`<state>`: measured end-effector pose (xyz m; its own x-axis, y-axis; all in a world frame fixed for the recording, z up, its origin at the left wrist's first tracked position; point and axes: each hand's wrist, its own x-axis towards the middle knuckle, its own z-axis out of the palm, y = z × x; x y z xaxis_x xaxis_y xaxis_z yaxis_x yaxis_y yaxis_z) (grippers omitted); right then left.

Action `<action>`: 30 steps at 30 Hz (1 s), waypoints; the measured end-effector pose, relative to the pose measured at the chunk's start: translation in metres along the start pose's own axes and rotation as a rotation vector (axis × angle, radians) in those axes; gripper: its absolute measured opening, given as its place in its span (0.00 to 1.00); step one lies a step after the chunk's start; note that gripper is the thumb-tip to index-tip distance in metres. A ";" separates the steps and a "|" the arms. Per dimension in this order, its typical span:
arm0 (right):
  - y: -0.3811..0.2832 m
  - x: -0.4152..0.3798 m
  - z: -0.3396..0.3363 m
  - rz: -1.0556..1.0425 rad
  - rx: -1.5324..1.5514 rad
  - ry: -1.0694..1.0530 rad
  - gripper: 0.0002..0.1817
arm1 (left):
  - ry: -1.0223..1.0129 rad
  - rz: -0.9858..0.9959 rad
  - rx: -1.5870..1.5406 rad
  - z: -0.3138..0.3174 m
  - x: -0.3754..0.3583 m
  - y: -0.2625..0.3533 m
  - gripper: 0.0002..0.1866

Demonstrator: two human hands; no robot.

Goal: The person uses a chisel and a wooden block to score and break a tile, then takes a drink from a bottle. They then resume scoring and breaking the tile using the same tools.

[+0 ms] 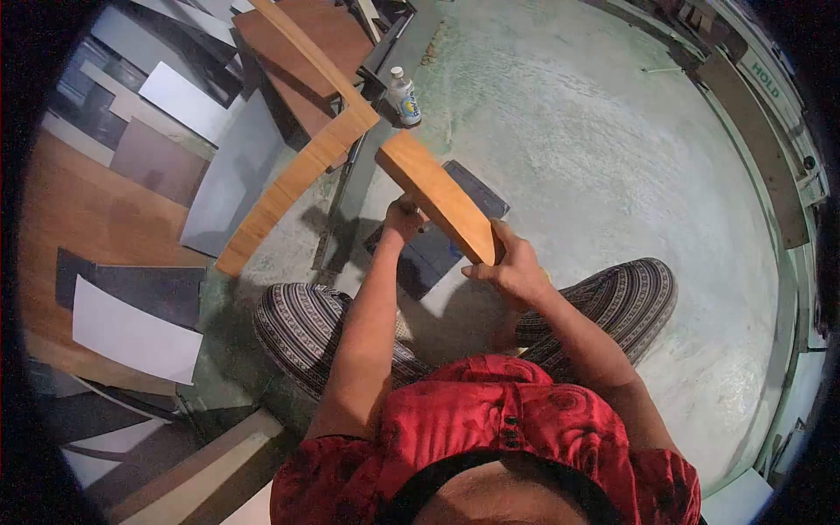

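An orange-brown wooden block, long and slightly curved, is held at a slant above the floor between my legs. My right hand grips its near end, thumb along the underside edge and fingers over the far side. Close against the block's left edge is my left hand, its fingers curled. A small dark bit shows at those fingers, but I cannot tell what it is. Beneath the block lies a dark rectangular slab, partly covered by the block and my hands.
A larger angled wooden frame piece leans at the left, near stacked boards and panels. A white-capped bottle stands on the greenish floor ahead. A long brown board lies along the right edge.
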<state>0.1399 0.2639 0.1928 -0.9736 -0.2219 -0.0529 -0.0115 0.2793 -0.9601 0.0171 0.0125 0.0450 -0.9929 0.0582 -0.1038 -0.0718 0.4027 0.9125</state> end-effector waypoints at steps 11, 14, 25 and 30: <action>0.002 0.000 0.002 0.009 -0.135 -0.020 0.39 | -0.077 -0.118 -0.189 -0.001 -0.018 0.044 0.15; 0.005 0.003 0.005 -0.127 0.025 0.072 0.38 | -0.044 -0.158 -0.184 0.001 -0.016 0.036 0.15; -0.003 0.008 -0.002 0.136 -0.027 -0.062 0.45 | -0.041 -0.154 -0.335 -0.001 -0.015 0.028 0.18; 0.000 0.011 0.000 0.043 0.002 -0.047 0.45 | -0.032 -0.128 -0.116 -0.005 -0.017 0.042 0.15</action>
<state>0.1294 0.2612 0.1918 -0.9614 -0.2535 -0.1072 0.0309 0.2877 -0.9572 0.0305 0.0239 0.0871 -0.9716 0.0427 -0.2327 -0.2096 0.3007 0.9304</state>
